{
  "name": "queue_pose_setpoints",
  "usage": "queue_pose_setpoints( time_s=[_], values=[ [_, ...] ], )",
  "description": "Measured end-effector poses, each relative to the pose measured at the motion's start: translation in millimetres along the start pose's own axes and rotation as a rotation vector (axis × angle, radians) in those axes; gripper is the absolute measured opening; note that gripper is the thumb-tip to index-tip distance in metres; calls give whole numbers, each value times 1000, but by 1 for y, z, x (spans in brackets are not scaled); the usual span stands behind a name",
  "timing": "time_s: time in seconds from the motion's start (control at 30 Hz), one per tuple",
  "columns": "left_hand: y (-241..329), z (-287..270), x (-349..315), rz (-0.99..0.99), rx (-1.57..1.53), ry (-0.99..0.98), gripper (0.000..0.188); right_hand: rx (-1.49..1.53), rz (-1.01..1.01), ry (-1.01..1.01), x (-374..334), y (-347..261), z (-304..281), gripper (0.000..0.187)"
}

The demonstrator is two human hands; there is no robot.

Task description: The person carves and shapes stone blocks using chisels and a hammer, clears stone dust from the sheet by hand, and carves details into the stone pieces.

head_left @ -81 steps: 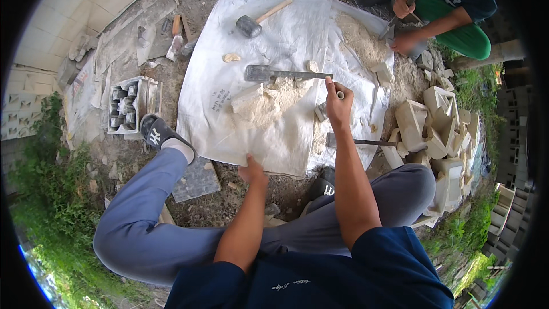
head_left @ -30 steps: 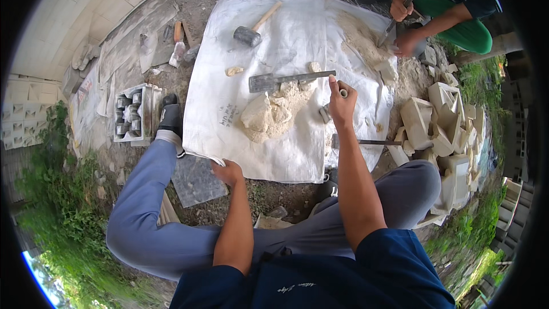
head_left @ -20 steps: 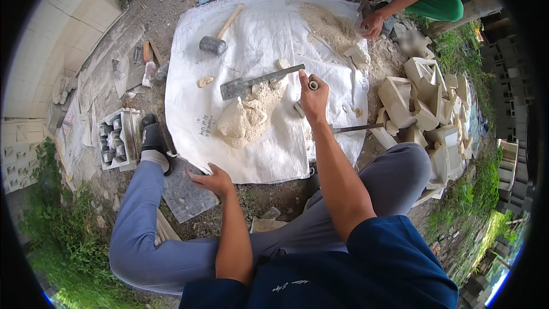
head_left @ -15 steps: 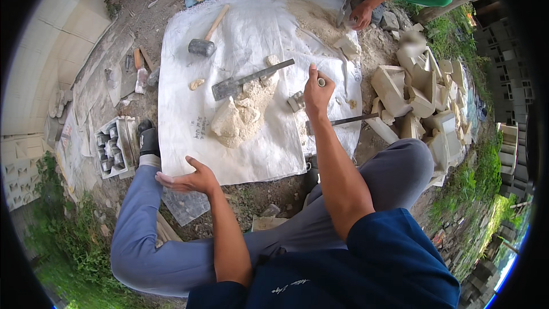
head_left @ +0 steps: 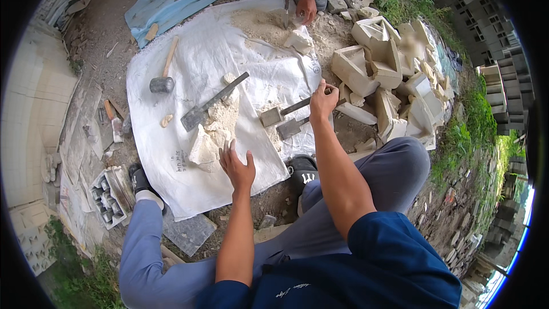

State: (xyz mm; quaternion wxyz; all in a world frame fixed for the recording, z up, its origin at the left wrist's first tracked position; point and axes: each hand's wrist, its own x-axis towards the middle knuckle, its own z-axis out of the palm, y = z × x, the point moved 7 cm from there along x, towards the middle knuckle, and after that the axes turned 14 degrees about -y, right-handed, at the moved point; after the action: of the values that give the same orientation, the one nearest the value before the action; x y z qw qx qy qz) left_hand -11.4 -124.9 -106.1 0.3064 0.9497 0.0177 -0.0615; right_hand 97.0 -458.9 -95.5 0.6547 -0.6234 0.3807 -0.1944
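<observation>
I see left hand (head_left: 237, 167) spread, holding nothing, by the broken stone chunk (head_left: 203, 147) toward the near edge of white sheet (head_left: 263, 160); right hand (head_left: 324, 100) grips square-headed hammer (head_left: 270, 117), right edge. Stray swing could strike left.

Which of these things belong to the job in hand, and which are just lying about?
Seemingly in use:
right hand, gripping a metal-headed tool
left hand, open beside pale lumps
white sheet beneath the lumps

Apparently just lying about:
black-headed mallet, untouched on the sheet
orange-handled tool on the ground
blue sheet beyond
</observation>
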Motion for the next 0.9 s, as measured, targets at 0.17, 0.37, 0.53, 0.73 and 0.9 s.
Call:
queue_pose_setpoints(
  time_s=[0.17,0.37,0.53,0.73,0.9],
  values=[
    [18,2,20,124,25,-59,62,-535,-114,-28,-14,-10,-19,37],
    [50,-7,51,315,101,-149,62,-473,105,-338,-9,-12,-34,42],
    [90,-29,84,448,224,-157,63,-1091,-152,-963,45,-101,-36,41],
    [138,-42,96,515,338,-176,64,-1177,-398,-601,127,-189,-134,31],
    [153,-25,94,565,271,-221,65,-1135,-368,-529,130,-132,-146,25]
  ],
)
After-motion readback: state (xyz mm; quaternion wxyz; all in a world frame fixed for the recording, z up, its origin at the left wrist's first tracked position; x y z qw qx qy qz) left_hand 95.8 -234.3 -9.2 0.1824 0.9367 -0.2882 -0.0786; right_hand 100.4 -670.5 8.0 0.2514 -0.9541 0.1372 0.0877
